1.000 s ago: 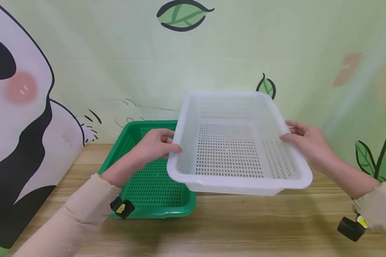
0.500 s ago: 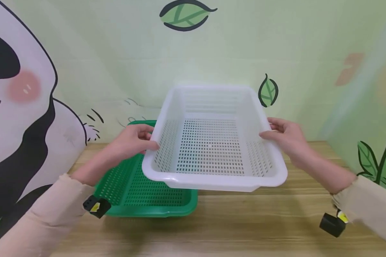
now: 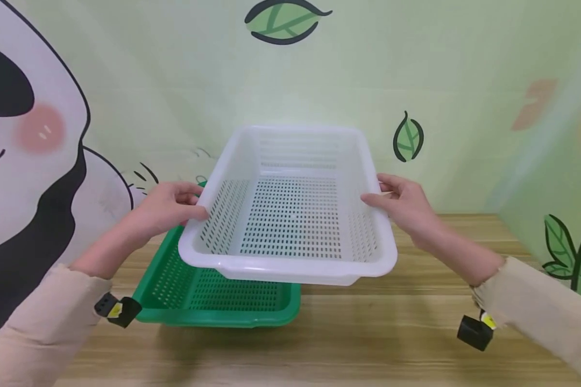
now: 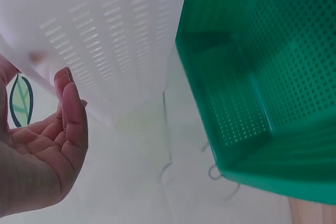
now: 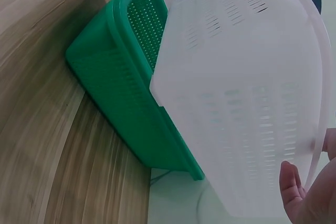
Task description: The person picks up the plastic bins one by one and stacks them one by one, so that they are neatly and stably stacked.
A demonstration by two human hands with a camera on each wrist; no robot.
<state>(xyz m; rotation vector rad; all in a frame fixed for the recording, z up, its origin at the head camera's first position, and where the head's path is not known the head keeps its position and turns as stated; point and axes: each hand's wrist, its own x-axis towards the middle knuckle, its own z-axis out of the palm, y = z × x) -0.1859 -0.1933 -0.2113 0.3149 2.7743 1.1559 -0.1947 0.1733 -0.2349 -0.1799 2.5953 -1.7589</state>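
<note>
A white perforated plastic basket (image 3: 290, 215) is held up between both hands, above and partly in front of a green basket (image 3: 218, 317). My left hand (image 3: 162, 209) grips its left rim, thumb over the top and fingers beneath. On the opposite rim my right hand (image 3: 404, 207) pinches in the same way. In the left wrist view the curled fingers of the left hand (image 4: 52, 145) lie along the white wall. The right wrist view has the white basket's (image 5: 236, 103) underside overlapping the green basket's (image 5: 121, 87) opening. Much of the green interior is hidden in the head view.
The green basket stands on a wood-grain table (image 3: 368, 344). Behind it hangs a pale green backdrop (image 3: 174, 80) with leaves and a large panda (image 3: 29, 188) printed on it. A small black camera (image 3: 475, 330) hangs at the right sleeve.
Both hands have carried the white basket leftward, from the right side of the green basket to over more of it. The green basket stays where it stood.
</note>
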